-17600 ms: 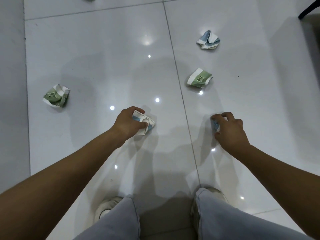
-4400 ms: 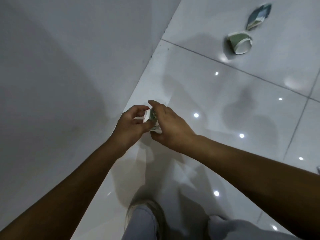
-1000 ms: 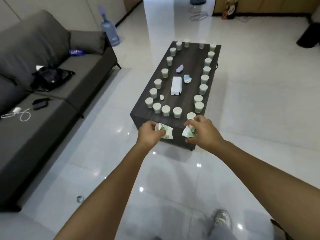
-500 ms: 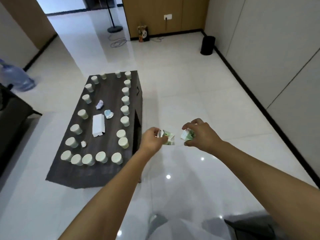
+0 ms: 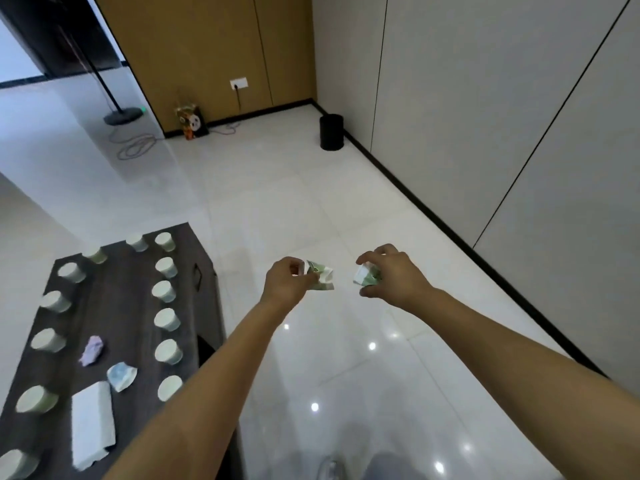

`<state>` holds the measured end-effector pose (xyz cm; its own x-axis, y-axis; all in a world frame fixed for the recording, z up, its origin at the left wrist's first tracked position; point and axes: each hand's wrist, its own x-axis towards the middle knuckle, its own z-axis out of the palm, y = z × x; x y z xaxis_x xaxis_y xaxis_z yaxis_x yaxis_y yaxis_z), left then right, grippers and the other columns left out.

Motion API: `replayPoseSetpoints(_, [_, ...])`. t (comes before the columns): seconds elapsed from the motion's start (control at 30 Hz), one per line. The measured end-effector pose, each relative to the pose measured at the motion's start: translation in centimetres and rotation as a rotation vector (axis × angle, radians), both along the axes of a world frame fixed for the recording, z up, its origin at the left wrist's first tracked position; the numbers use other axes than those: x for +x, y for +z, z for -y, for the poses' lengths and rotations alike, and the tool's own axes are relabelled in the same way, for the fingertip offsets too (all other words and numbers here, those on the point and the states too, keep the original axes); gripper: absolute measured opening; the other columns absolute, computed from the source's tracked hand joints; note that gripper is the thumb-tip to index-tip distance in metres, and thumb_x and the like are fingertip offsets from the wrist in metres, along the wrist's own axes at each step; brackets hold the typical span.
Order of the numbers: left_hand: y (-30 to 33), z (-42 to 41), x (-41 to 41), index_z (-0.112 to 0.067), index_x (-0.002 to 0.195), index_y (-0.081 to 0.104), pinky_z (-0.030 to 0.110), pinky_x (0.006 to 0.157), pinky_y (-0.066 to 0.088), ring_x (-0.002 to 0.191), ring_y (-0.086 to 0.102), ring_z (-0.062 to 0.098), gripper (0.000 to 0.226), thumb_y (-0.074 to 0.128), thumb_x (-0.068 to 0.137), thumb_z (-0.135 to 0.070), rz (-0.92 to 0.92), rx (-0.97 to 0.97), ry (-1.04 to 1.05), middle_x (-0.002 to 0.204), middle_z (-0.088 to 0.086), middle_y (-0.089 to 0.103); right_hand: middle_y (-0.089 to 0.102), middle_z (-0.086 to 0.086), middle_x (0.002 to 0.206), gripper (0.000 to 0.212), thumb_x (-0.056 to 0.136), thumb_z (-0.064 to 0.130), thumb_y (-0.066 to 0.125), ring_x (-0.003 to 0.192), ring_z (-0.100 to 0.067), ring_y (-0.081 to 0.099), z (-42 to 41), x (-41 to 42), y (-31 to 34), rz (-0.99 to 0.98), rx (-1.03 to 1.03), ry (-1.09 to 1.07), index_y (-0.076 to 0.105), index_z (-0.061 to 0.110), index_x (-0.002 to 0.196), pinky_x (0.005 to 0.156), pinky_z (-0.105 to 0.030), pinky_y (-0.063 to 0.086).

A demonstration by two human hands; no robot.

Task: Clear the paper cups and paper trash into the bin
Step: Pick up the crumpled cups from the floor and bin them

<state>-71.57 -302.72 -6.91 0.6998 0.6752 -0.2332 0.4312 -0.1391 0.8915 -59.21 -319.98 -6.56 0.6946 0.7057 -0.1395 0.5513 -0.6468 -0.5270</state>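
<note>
The step in hand looks like the carry: both hands are loaded and held out in front of the body, with the black bin [image 5: 331,132] far ahead on the floor, standing close against the wall near the room's corner. The left hand [image 5: 289,284] pinches a crumpled green-and-white paper cup [image 5: 321,276] between thumb and curled fingers, and the right hand [image 5: 389,275] has its fingers curled round a second crushed cup [image 5: 365,276] of the same colouring. The two cups are near each other but apart, both well short of the bin, over bare glossy tile. Left of the bin's line and nearer the person, a dark coffee table [image 5: 128,299] carries upright paper cups [image 5: 167,320] in rows, plus crumpled paper bits [image 5: 121,375] and a white tissue pack [image 5: 91,422] between the rows, so most of the clearing seems not yet done. The next move, as I judge it, calls for walking across the open floor to the bin, bringing both hands over its mouth, and opening the fingers only once each cup is above the opening; light crushed paper may drift or bounce off the rim if let go from too far.
</note>
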Motion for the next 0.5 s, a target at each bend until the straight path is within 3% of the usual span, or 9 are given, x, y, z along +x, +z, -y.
replayPoseSetpoints(0.5, [0.3, -18.9, 36.0, -0.009, 0.103, 0.062, 0.020, 0.070, 0.045, 0.098, 0.061, 0.021, 0.027, 0.071, 0.078, -0.016, 0.002, 0.014, -0.103, 0.106, 0.007, 0.065, 0.040, -0.004, 0.134, 0.058, 0.074, 0.027, 0.079, 0.117, -0.026, 0.042, -20.8, 34.1, -0.7, 0.032, -0.012, -0.059, 0.054, 0.031, 0.127, 0.092, -0.036, 0.047])
